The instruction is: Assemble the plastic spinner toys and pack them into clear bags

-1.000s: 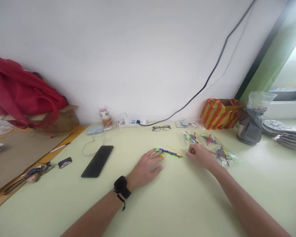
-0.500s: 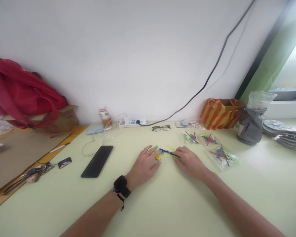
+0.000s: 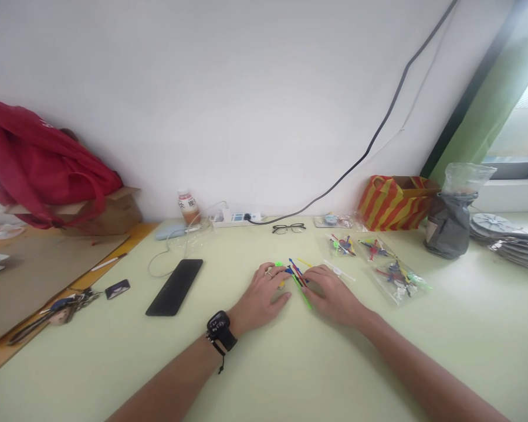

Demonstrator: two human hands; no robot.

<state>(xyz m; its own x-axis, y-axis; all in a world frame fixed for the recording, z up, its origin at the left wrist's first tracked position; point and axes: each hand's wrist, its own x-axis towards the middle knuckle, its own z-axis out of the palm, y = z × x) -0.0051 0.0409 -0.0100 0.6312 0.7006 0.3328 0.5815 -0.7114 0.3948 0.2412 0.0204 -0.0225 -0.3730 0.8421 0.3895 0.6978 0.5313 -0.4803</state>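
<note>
Between my hands lie several thin plastic sticks in blue, red, black and green, bunched at a slant. My right hand has its thumb and fingers closed on the near part of the bunch. Over small pieces at the other side rests my left hand, fingers bent, thumb held apart. Its fingertips touch or nearly touch a small blue piece; the contact is partly hidden. A bright green piece and a mostly covered yellow piece are by those fingers. Beyond the right hand lies a white stick.
Clear bags of coloured plastic parts lie to the right. Eyeglasses and a power strip are near the wall. A black phone lies left. A striped bag and a grey bag stand at back right.
The sticks have turned from lying nearly sideways to a steeper slant and now fan out. My right hand has shifted slightly nearer, uncovering the white stick. The yellow piece is more covered.
</note>
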